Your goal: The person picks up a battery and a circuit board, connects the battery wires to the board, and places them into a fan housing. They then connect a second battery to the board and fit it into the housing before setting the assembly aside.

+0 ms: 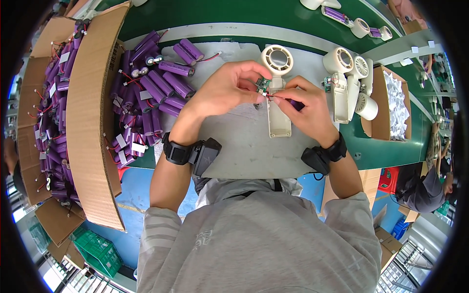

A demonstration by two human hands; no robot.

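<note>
My left hand (pixel 225 89) pinches a small green circuit board (pixel 264 84) between thumb and fingers, just above the open cream handle shell of a hand-held fan (pixel 278 113) lying on the grey mat (pixel 244 151). My right hand (pixel 305 110) holds thin red wires and a purple battery cell (pixel 294 103), mostly hidden under its fingers, right beside the board. The fan's round head (pixel 277 59) points away from me. Both wrists wear black bands.
A heap of purple battery cells with red wires (pixel 151 88) lies left of the mat, more in a cardboard box (pixel 53 112). Finished cream fans (pixel 349 85) stand at the right by a box of white parts (pixel 395 105). Another person (pixel 430 180) works far right.
</note>
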